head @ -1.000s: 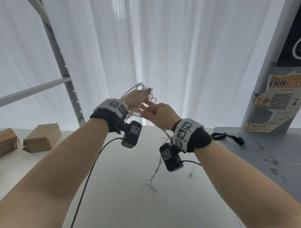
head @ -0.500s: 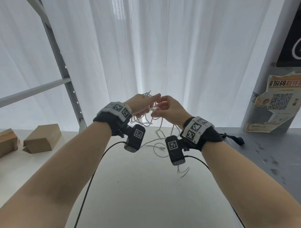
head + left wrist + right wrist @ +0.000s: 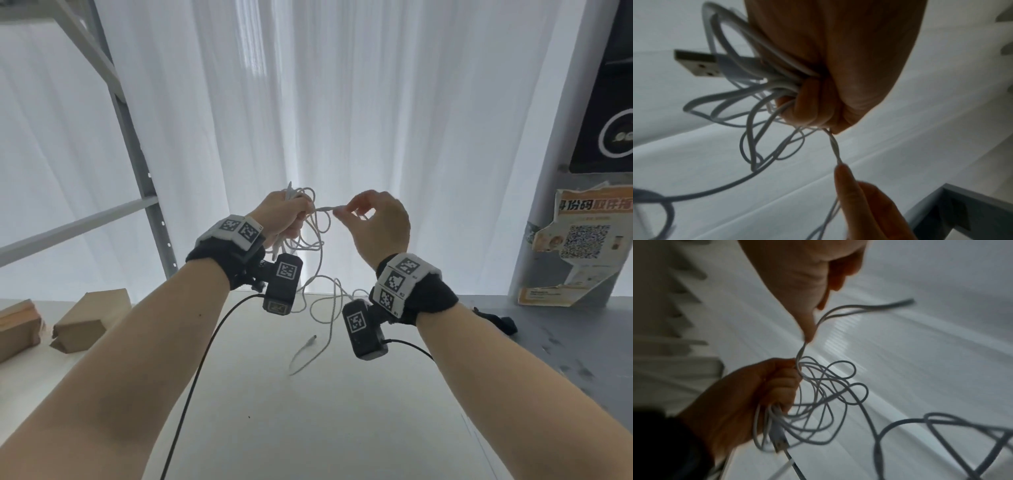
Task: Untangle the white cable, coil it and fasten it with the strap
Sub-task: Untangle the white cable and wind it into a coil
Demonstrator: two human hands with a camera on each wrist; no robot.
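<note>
A tangled white cable (image 3: 317, 253) hangs in loops between my raised hands, above the pale table (image 3: 308, 428). My left hand (image 3: 287, 212) grips a bunch of its loops in a fist (image 3: 813, 100), and the cable's USB plug (image 3: 696, 63) sticks out beside that fist. My right hand (image 3: 371, 222) pinches a doubled strand (image 3: 803, 348) between thumb and forefinger and holds it taut toward the left hand. One free cable end (image 3: 310, 341) dangles low over the table. A black strap (image 3: 496, 320) lies on the grey surface (image 3: 565, 349), just right of my right wrist.
Two cardboard boxes (image 3: 85, 318) sit at the table's left edge. A grey metal rack upright (image 3: 137, 164) stands behind them. White curtains fill the background. A pillar with a QR poster (image 3: 582, 246) rises at the far right.
Both hands rose and drew apart. My right hand pulled a strand out rightward from the bunch in the left hand, and the dangling loops lifted higher above the table.
</note>
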